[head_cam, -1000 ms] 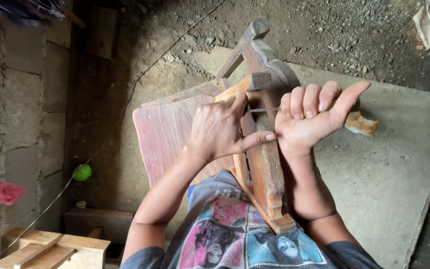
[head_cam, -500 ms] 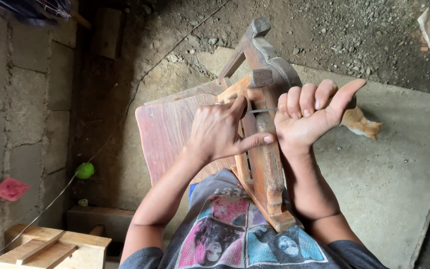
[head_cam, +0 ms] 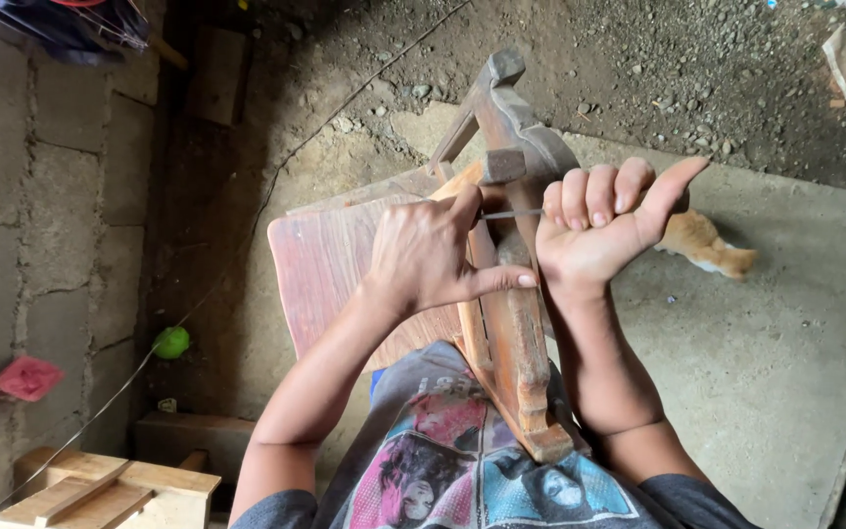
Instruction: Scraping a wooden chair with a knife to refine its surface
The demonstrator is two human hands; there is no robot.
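left hand [head_cam: 428, 257]: pinches thin grey metal blade [head_cam: 513, 214] | right hand [head_cam: 604, 230]: fisted round blade's other end | both over worn brown wooden stand [head_cam: 511, 323]

A rough backyard or shed workspace: a bare grey concrete-block wall [head_cam: 41, 225], a gravelly dirt floor [head_cam: 638, 69], a poured grey concrete slab [head_cam: 785, 323], an unpainted pale wooden crate [head_cam: 110, 495], and a ginger cat [head_cam: 702, 245] lying on the slab.

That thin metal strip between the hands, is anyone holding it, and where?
Yes: the left hand pinches one end of the thin metal strip and the right hand grips the other end, over the wooden frame.
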